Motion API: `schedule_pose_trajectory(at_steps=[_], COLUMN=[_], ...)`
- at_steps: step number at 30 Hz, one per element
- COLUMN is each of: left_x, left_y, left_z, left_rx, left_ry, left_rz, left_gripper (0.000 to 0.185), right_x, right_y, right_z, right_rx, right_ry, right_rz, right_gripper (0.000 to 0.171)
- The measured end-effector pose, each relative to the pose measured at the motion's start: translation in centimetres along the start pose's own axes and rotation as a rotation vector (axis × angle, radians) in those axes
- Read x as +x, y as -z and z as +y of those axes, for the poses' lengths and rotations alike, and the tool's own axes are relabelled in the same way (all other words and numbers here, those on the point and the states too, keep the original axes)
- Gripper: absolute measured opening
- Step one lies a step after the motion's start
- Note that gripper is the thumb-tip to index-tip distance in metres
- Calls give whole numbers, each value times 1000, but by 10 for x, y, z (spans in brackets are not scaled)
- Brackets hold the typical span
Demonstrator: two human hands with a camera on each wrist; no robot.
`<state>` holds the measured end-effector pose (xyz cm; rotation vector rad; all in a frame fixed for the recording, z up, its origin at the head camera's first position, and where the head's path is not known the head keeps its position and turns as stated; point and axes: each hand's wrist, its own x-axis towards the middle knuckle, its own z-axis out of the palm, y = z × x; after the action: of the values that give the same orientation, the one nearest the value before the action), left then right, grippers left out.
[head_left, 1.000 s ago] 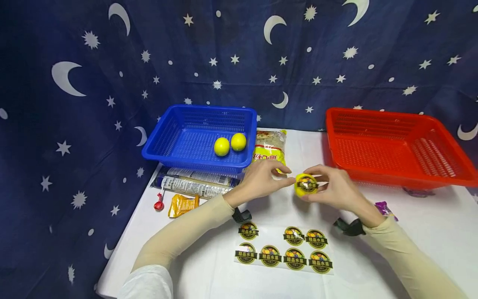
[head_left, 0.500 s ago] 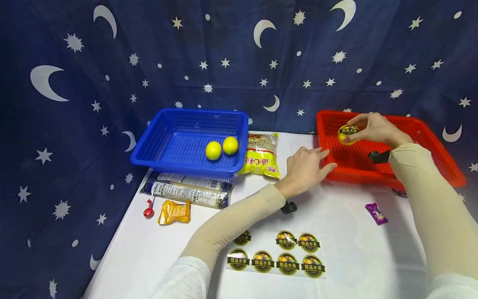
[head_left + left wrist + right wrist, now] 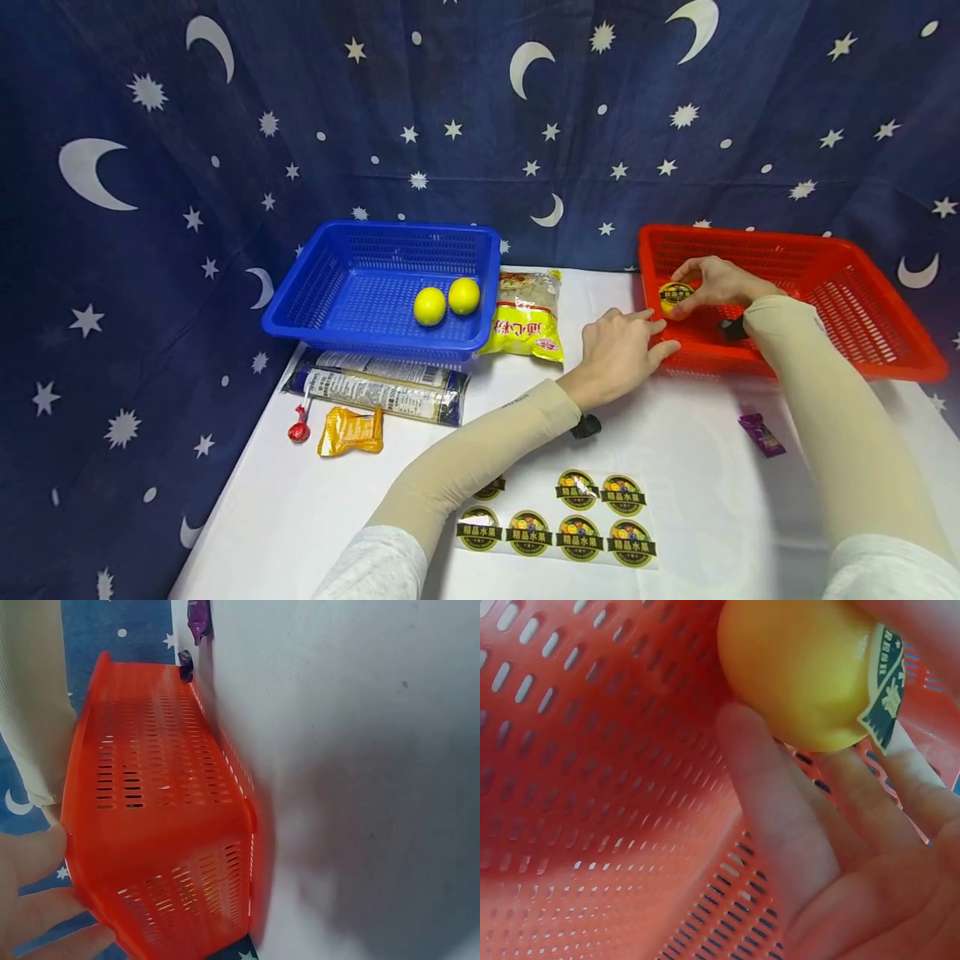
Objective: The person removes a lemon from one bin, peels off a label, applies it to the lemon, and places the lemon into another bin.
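Observation:
My right hand (image 3: 716,283) is inside the red basket (image 3: 825,242), near its left end. Its thumb and fingers hold a round yellow fruit (image 3: 799,671) that bears a black and gold sticker (image 3: 677,293). Red mesh lies close below the fruit in the right wrist view. My left hand (image 3: 618,350) touches the basket's front left corner; in the left wrist view its fairly straight fingers (image 3: 49,907) lie along the rim. Two more yellow fruits (image 3: 430,307) rest in the blue basket (image 3: 367,342), side by side at its right.
A sheet of round stickers (image 3: 555,533) lies on the white table near the front. A yellow food bag (image 3: 525,321) stands between the baskets. Long packets (image 3: 375,392), a red lollipop (image 3: 298,431) and an orange wrapped snack (image 3: 350,431) lie at left, a purple candy (image 3: 762,435) at right.
My right hand has carried the stickered yellow fruit from mid-table into the red basket, lowering it and moving it left within. My left hand has moved right to the basket's corner.

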<state>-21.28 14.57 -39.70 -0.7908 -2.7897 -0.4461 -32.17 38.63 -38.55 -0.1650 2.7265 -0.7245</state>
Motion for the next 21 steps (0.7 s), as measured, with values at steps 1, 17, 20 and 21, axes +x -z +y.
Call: schedule_pose_trajectory(at_steps=[1, 17, 20, 21], left_x=[0, 9, 8, 8], left_y=[0, 39, 70, 82], left_z=[0, -55, -98, -114], left_rx=[-3, -169, -174, -178], left_ry=[-4, -158, -140, -124], left_rz=[2, -130, -130, -134], left_gripper=[41, 53, 57, 57], right_x=[0, -52, -68, -73], right_y=[0, 28, 22, 16], right_z=[0, -29, -50, -58], right_rx=[0, -8, 0, 6], right_ry=[-3, 33, 73, 102], right_rz=[-2, 75, 137, 162], right_gripper=[70, 81, 76, 73])
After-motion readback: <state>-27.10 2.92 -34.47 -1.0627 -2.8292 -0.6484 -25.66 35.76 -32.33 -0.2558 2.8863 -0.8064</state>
